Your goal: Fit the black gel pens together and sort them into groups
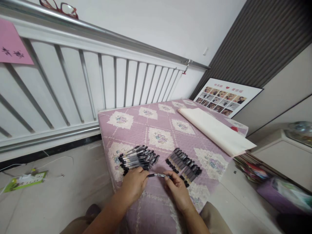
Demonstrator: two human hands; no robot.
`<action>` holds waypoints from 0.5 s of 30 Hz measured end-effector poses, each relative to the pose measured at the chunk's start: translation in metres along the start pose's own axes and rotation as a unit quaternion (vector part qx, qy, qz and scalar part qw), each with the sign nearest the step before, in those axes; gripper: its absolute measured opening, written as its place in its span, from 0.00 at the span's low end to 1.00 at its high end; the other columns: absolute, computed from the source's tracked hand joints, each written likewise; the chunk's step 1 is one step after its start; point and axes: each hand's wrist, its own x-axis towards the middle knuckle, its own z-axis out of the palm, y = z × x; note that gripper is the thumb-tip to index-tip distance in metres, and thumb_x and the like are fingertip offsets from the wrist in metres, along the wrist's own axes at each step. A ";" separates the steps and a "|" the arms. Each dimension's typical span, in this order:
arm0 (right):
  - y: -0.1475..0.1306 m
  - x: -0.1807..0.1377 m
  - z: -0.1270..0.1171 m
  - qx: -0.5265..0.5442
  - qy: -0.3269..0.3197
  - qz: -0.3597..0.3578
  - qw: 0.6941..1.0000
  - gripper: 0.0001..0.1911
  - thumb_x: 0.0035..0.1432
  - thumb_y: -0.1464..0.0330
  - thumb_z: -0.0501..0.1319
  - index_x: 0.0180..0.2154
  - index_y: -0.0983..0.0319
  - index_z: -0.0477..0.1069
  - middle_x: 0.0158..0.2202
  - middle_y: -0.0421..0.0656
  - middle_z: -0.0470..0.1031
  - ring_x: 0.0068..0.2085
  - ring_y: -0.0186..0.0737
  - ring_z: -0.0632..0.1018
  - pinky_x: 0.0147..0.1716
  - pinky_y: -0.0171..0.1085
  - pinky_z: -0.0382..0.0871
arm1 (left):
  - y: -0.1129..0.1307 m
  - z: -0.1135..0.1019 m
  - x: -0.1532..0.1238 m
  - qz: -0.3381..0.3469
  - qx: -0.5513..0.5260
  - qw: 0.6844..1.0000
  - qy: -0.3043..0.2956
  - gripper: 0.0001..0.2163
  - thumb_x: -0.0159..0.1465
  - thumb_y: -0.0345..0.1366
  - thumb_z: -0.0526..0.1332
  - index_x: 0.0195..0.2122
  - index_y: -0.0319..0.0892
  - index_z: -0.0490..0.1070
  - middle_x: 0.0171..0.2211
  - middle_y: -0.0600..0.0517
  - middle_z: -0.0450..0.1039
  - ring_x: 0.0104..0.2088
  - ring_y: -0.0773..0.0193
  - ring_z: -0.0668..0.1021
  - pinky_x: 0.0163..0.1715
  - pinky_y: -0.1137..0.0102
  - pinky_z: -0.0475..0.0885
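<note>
Over the near part of the flowered pink cloth [152, 213], the left hand [135, 184] and right hand [177, 187], a little apart, pinch opposite ends of one dark pen [160, 175]. Just beyond the left lies a loose heap of pens [136, 158]; beside the right, a neater row of pens [184, 165]. Farther back, a cream sheet [214, 131] lies near a photo board [220, 98].

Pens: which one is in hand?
The pen held between left hand and right hand; the others lie in the left pile or right row.
</note>
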 end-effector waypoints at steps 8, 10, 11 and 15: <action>-0.007 0.001 0.001 -0.020 -0.060 -0.009 0.998 0.18 0.49 0.53 0.63 0.37 0.59 0.74 0.28 0.39 0.73 0.29 0.37 0.71 0.30 0.35 0.66 | 0.003 0.004 0.001 0.021 -0.007 0.999 -0.024 0.11 0.65 0.32 0.52 0.44 0.48 0.72 0.39 0.51 0.71 0.42 0.61 0.73 0.42 0.70 0.64; -0.004 0.002 0.000 -0.006 -0.070 -0.005 0.997 0.18 0.50 0.53 0.63 0.38 0.58 0.74 0.29 0.39 0.73 0.30 0.37 0.71 0.31 0.35 0.65 | 0.004 0.005 0.000 0.021 -0.019 0.999 -0.016 0.11 0.65 0.32 0.53 0.44 0.48 0.72 0.39 0.52 0.72 0.42 0.61 0.73 0.42 0.70 0.64; -0.002 0.002 0.000 0.004 -0.073 0.001 0.997 0.18 0.50 0.53 0.64 0.38 0.58 0.74 0.29 0.38 0.73 0.29 0.37 0.71 0.31 0.35 0.65 | 0.004 0.006 0.000 0.021 -0.027 0.999 -0.011 0.11 0.64 0.32 0.53 0.45 0.48 0.71 0.39 0.52 0.72 0.42 0.61 0.73 0.42 0.70 0.64; 0.005 0.003 0.000 0.053 -0.051 0.025 0.997 0.18 0.50 0.54 0.64 0.39 0.58 0.72 0.28 0.37 0.71 0.27 0.35 0.70 0.29 0.33 0.63 | 0.004 0.007 -0.001 0.017 -0.063 0.998 -0.005 0.13 0.63 0.31 0.55 0.48 0.47 0.69 0.42 0.52 0.72 0.43 0.61 0.73 0.43 0.70 0.65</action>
